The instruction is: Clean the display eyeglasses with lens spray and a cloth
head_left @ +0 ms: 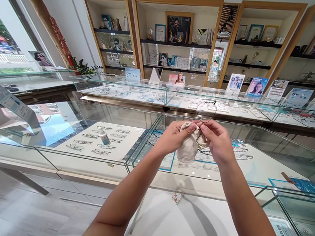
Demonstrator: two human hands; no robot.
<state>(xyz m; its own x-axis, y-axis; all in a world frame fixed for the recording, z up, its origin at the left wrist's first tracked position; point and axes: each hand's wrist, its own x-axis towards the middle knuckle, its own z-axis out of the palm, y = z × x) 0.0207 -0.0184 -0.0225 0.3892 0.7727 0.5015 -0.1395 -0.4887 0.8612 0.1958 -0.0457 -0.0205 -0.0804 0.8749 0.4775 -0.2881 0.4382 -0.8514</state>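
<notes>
Both of my hands are raised together over a glass display counter [141,147]. My left hand [172,136] pinches a white cleaning cloth [187,148], thumb on top. My right hand [216,139] grips a pair of thin-rimmed glasses [205,111], whose one lens stands up above my fingers while the rest is tucked into the cloth. The cloth hangs down between both hands.
A small spray bottle [103,136] stands on the counter glass to the left. Rows of glasses lie inside the case. A second glass counter [179,93] runs behind, with cards and wooden wall shelves [175,43] beyond. A leaflet stand [1,99] sits at far left.
</notes>
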